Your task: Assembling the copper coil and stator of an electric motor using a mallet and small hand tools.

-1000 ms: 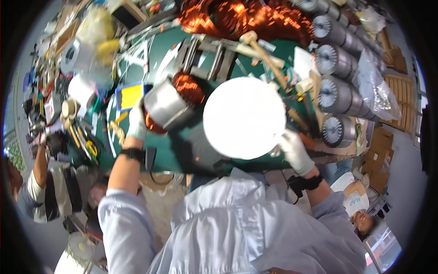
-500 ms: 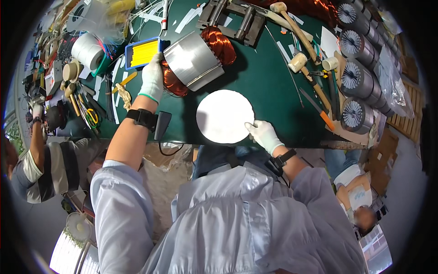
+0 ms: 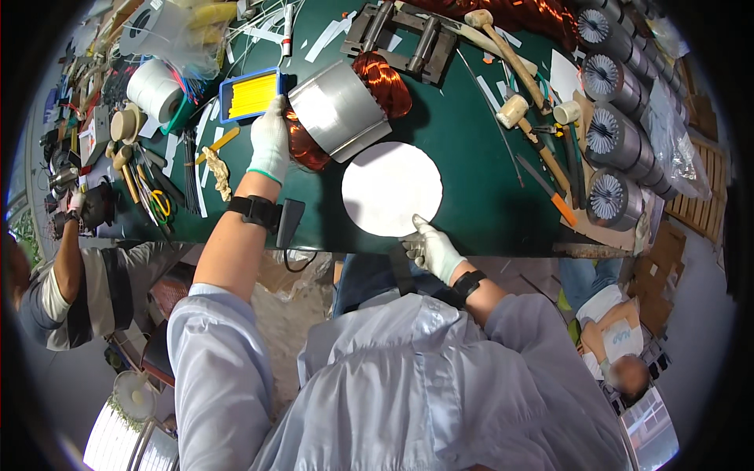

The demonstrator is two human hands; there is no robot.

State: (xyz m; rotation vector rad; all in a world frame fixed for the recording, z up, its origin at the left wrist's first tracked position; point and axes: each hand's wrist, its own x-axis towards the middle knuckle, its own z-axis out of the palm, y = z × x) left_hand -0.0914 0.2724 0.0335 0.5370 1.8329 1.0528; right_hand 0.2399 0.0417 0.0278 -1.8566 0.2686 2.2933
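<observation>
Person in a pale blue work shirt is leaning over a dark green bench, white knit gloves on both hands. The left hand (image 3: pixel 269 141) is laid flat against the end of a motor stator (image 3: pixel 339 106), fingers held together and pressed on the shiny copper coil bulging out of that end; the stator is a smooth grey metal cylinder lying on its side near the middle of the bench, with glossy orange-copper windings poking out both ends. Just below it, touching or nearly so, lies a flat white paper disc (image 3: pixel 392 188), perfectly round and matte, close to the bench's front edge. The right hand (image 3: pixel 429 246) is at the disc's near rim, fingertips bunched and pinching the edge. Beside the left hand there's a blue tray (image 3: pixel 250 94) packed with thin yellow strips, and further left a fat roll of white tape (image 3: pixel 154 88). Over on the right, a couple of wooden mallets (image 3: pixel 518 110) with pale round heads, plus a row of finned grey stator cores (image 3: pixel 613 141) stacked along the edge.
</observation>
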